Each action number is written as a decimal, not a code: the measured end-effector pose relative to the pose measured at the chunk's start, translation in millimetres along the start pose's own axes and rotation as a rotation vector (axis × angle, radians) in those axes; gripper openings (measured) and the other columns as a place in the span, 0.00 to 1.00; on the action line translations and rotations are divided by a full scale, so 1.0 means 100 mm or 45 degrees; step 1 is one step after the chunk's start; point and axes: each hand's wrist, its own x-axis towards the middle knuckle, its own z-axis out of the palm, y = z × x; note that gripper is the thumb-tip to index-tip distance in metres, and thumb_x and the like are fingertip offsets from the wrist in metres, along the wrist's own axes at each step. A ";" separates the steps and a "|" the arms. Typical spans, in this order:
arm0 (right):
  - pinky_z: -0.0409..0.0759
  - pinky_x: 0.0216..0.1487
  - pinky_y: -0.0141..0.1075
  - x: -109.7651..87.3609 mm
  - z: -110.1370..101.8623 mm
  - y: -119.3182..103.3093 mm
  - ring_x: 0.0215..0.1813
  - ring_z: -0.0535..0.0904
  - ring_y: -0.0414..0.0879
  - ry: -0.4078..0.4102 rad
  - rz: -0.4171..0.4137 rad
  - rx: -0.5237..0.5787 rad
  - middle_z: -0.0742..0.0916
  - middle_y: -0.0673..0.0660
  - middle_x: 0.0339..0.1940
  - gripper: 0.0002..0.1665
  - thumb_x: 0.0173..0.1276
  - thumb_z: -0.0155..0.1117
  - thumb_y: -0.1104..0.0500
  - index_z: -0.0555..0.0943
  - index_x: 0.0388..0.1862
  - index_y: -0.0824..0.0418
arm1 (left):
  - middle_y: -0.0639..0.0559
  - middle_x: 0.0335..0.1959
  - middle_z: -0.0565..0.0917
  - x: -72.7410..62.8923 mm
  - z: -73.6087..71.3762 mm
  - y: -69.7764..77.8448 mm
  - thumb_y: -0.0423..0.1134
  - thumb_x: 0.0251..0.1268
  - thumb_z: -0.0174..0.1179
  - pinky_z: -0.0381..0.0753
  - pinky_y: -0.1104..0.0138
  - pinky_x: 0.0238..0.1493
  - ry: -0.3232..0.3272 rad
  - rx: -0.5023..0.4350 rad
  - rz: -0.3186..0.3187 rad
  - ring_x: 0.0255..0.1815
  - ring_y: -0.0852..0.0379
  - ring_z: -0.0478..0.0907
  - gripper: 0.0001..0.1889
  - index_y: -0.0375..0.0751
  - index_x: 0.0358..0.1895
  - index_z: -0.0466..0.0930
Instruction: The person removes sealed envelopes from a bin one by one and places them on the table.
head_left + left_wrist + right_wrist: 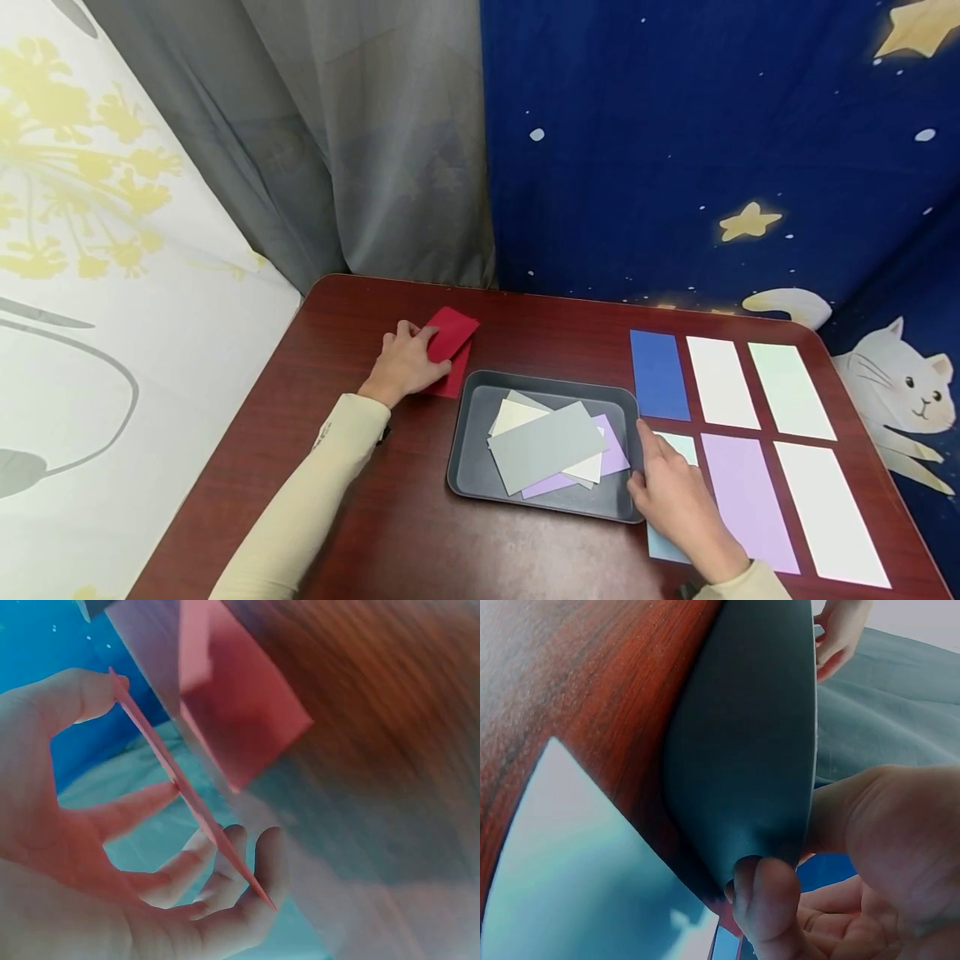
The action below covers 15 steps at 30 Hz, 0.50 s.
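Note:
My left hand (403, 360) holds a red card (453, 328) by its edges at the back of the table. Seen nearly edge-on in the left wrist view, this card (193, 801) spans from thumb to fingertips. A second red card (456, 375) lies partly beneath it on the table. My right hand (678, 500) grips the right rim of a dark grey tray (467, 475), thumb and fingers on either side of the wall. Several overlapping cards rest in the tray, a grey-green card (546, 447) on top and a purple card (616, 450) partly covered.
Right of the tray, cards lie in two rows on the brown table (360, 533): a blue card (661, 375), white card (722, 382), pale green card (792, 390), light blue card (663, 546), purple card (746, 492) and another white card (832, 512). Curtains hang behind.

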 end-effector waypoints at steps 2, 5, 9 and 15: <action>0.88 0.42 0.62 0.00 -0.01 0.00 0.43 0.89 0.70 0.001 -0.002 0.001 0.84 0.81 0.61 0.44 0.58 0.76 0.71 0.72 0.73 0.83 | 0.32 0.73 0.67 0.01 -0.01 -0.06 0.50 0.65 0.69 0.85 0.40 0.58 0.001 -0.003 -0.020 0.69 0.30 0.68 0.42 0.39 0.81 0.70; 0.87 0.41 0.61 0.00 -0.01 -0.01 0.43 0.89 0.70 0.006 -0.008 0.001 0.84 0.81 0.61 0.44 0.58 0.76 0.71 0.72 0.73 0.83 | 0.30 0.73 0.66 0.03 0.00 -0.15 0.50 0.66 0.67 0.83 0.38 0.59 0.018 -0.006 -0.048 0.70 0.28 0.67 0.42 0.37 0.81 0.69; 0.87 0.41 0.61 -0.01 -0.02 -0.02 0.43 0.89 0.70 0.003 -0.009 -0.004 0.84 0.81 0.61 0.44 0.58 0.76 0.71 0.72 0.73 0.83 | 0.29 0.73 0.65 0.06 0.01 -0.27 0.50 0.68 0.66 0.83 0.37 0.58 0.048 -0.019 -0.097 0.70 0.27 0.66 0.41 0.35 0.81 0.68; 0.88 0.42 0.61 -0.01 -0.02 -0.03 0.46 0.89 0.70 0.000 -0.006 -0.002 0.84 0.81 0.61 0.44 0.58 0.76 0.72 0.72 0.73 0.84 | 0.27 0.73 0.64 0.09 0.02 -0.41 0.51 0.70 0.64 0.80 0.30 0.57 0.112 0.003 -0.180 0.69 0.26 0.66 0.41 0.34 0.82 0.67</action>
